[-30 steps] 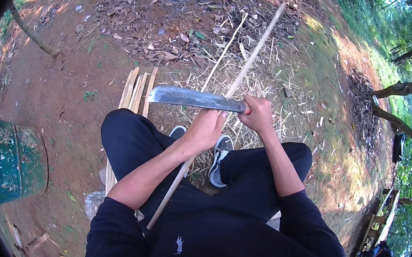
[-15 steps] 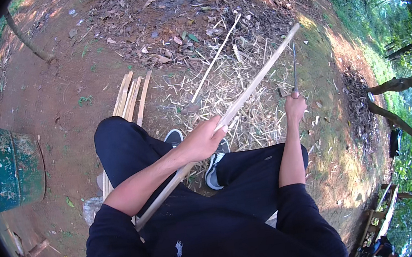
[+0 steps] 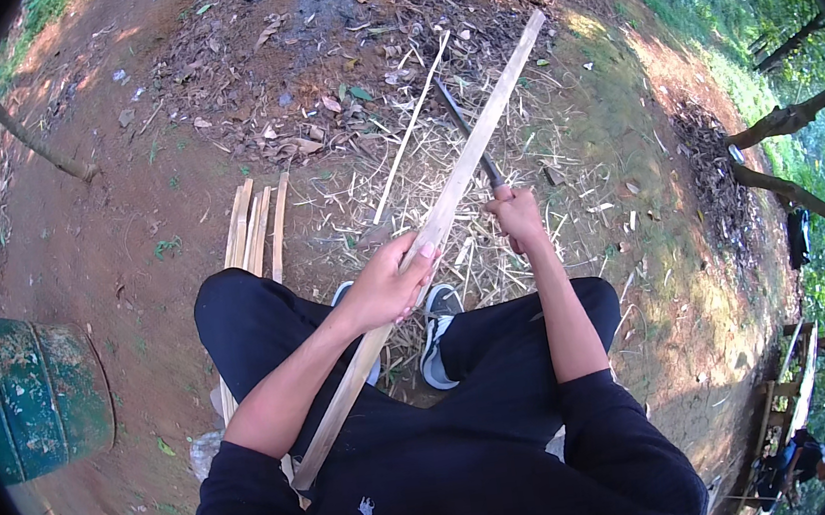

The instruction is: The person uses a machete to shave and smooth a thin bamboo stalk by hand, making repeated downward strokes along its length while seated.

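Observation:
A long pale wooden strip (image 3: 462, 170) runs slantwise from my lap up past my feet. My left hand (image 3: 390, 282) is wrapped round it near the middle, thumb on top. In my right hand (image 3: 516, 214) is the handle of a machete (image 3: 467, 129), its long dark blade pointing up and leftward. The blade passes behind the strip; I cannot tell whether they touch. On the ground beyond my hands lies a thin pale stick (image 3: 413, 125) among scattered wood shavings (image 3: 467, 252).
Several cut strips (image 3: 251, 229) lie beside my left knee. A rusty green drum (image 3: 39, 387) stands at the far left. Dry leaves (image 3: 308, 128) cover the dirt ahead. A thin trunk (image 3: 38, 136) rises at the upper left, and branches (image 3: 790, 122) reach in from the right.
My right hand has swung the machete leftward, from right of the strip to across behind it. The strip's far end has moved left and stands a little steeper in my left hand.

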